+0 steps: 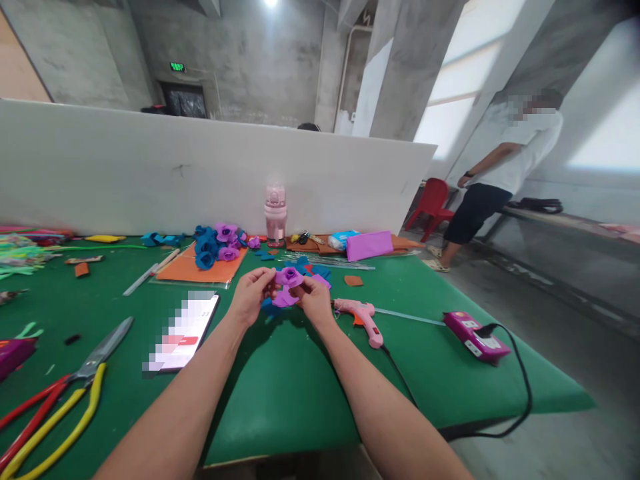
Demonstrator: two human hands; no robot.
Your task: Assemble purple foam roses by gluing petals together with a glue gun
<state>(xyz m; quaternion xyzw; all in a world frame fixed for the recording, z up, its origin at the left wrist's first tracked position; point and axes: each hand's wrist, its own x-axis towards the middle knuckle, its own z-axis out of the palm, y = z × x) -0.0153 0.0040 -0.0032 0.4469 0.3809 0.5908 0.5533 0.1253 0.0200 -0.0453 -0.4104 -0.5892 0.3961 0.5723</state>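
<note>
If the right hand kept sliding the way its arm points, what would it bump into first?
The right hand points up and left, across the table. It already holds the purple flower, so that comes first. Past it probably lie the blue scraps, then the pink bottle, though depth is hard to judge.

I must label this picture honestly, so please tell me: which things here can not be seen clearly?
All in the head view:
- Purple flower: both hands, left and right, cover its lower part, and the blue pieces beneath.
- Phone: its screen is blurred out.
- Scissors: handles cut off by the left edge.
- Power strip: its markings are too small.
- Items behind the white board: hidden.
</note>
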